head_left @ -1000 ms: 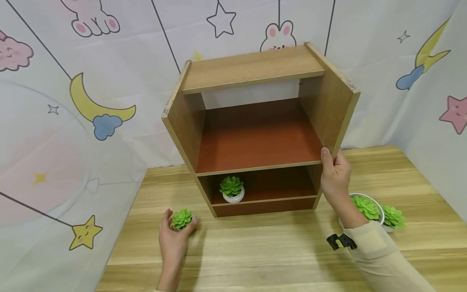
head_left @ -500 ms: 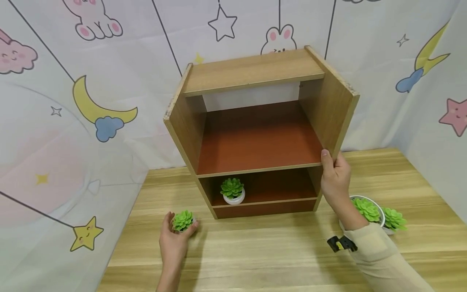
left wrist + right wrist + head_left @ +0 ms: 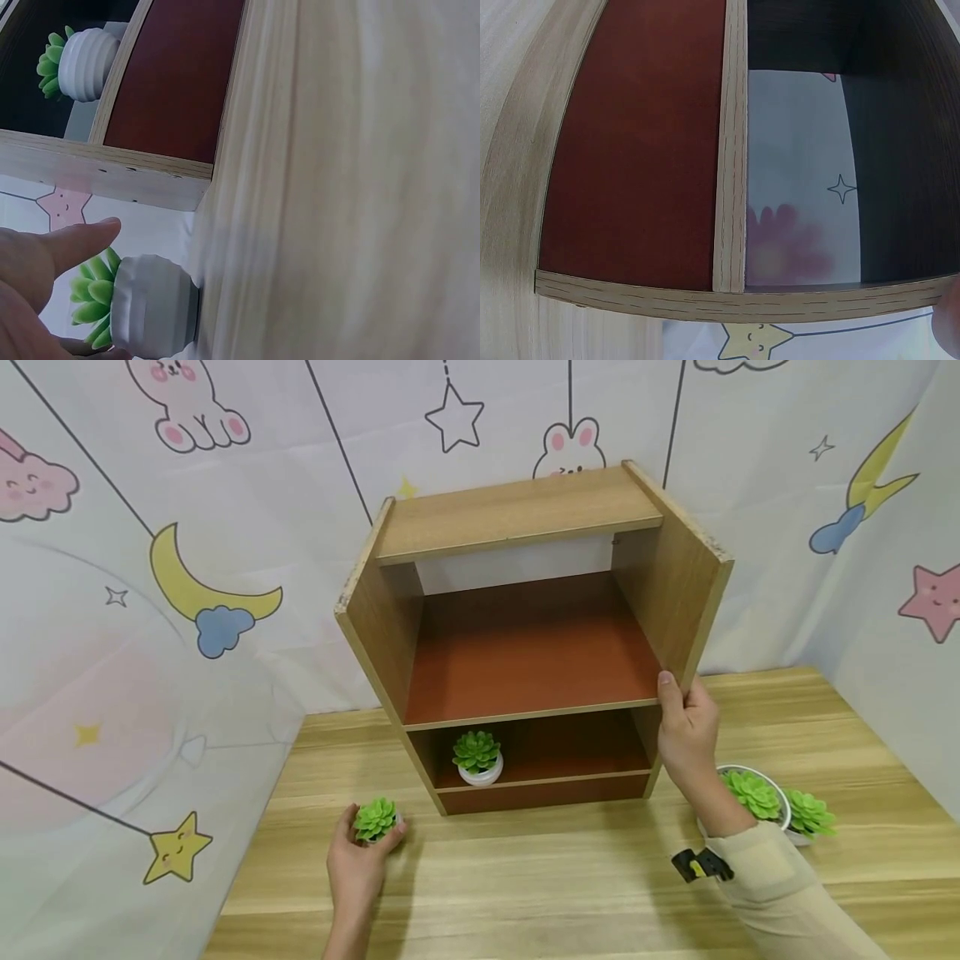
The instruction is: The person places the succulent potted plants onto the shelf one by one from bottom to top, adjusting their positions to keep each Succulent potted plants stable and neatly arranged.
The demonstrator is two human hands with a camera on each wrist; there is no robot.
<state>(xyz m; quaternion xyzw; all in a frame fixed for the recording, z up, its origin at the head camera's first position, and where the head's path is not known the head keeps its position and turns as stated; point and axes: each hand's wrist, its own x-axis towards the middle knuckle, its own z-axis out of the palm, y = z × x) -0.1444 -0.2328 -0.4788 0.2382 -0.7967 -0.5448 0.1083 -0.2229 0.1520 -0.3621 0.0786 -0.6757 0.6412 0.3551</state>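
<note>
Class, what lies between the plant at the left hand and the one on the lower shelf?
Bare table, then the cabinet's left side panel; the head view shows both.

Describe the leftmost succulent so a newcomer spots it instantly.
Start at the wooden shelf unit. On the table, just left of its front corner, find a green succulent in a pale pot. Only this plant has the left hand around it.

Bright head view, faint shadows on the tabletop (image 3: 525,877); 2 wrist views dimmer, perhaps hazy.

A slight upward head-camera tilt
</note>
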